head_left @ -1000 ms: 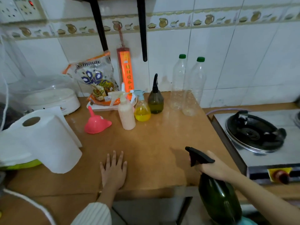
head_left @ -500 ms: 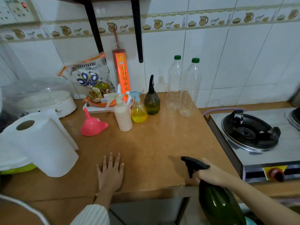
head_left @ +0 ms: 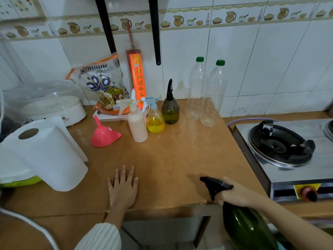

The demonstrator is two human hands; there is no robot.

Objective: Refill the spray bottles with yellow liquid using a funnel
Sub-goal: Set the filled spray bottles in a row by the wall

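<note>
L hand (head_left: 123,190) flat, open on counter (head_left: 180,159); R hand (head_left: 234,194) gripping green spray bottle (head_left: 248,230) past front edge

We face a wall of white tiles (head_left: 270,56) with a border strip of painted jugs (head_left: 232,16). Two black shelf brackets (head_left: 156,29) hang down it, a socket panel (head_left: 17,7) sits top left, and below runs a brown bench (head_left: 180,159).

Head view looks down (wide, close) over countertop (head_left: 180,159).
</note>
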